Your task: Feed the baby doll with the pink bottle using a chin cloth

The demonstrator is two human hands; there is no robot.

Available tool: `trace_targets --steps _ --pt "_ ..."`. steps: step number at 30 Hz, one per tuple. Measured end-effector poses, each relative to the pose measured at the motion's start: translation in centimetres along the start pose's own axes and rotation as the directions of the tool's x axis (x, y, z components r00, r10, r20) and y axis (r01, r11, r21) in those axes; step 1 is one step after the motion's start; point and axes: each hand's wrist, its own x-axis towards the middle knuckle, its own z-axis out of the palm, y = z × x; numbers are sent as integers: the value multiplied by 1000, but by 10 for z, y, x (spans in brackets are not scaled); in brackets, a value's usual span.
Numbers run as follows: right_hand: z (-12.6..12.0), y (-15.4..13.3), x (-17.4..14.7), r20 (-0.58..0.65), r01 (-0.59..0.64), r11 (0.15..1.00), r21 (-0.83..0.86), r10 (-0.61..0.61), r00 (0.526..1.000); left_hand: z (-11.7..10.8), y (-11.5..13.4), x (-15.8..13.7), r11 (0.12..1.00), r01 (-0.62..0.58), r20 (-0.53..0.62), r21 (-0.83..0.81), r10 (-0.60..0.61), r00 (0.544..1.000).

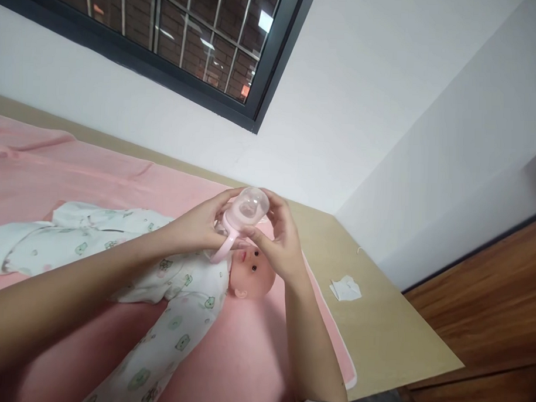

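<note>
A pink baby bottle [238, 223] is being held in the air above the head of a doll [248, 270], between both hands. The left hand [197, 225] is being wrapped around the bottle's body from the left, its fingers closed on it, with a pink loop handle [222, 252] hanging out below the palm. The right hand [279, 239] is being kept at the bottle's top, where the fingers are being curled together around the clear domed cap [252, 205]. Through the cap a pale teat is being shown, still covered. Whether any liquid is being held inside the bottle cannot be told, since its body is hidden by the left hand.

The doll is being laid on its back on a pink blanket [53, 170], dressed in a white sleepsuit [176, 315] printed with small green figures. The blanket is being spread over a tan tabletop [378, 322]. A small crumpled white tissue [344, 289] is being left on the bare tabletop, well apart from the doll's head, to the right.
</note>
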Motion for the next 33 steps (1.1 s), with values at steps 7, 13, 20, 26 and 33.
trace_targets --steps 7,13,20,26,33 --pt "-12 -16 -5 8 18 994 -108 -17 1000 3 -8 -1 861 -104 -61 498 154 986" --pt "-8 -16 -8 64 62 965 -254 -48 997 0 -9 -2 640 -170 -20 749 278 960" --pt "-7 -7 -7 89 24 959 -283 1 996 -13 -11 1 403 -312 157 860 374 914" --pt "-10 -5 -6 153 65 950 -305 -19 988 -22 -13 4 375 -379 250 846 349 903" --pt "-8 0 -7 194 140 922 -362 -72 978 -26 -11 5 408 -375 286 832 264 921"
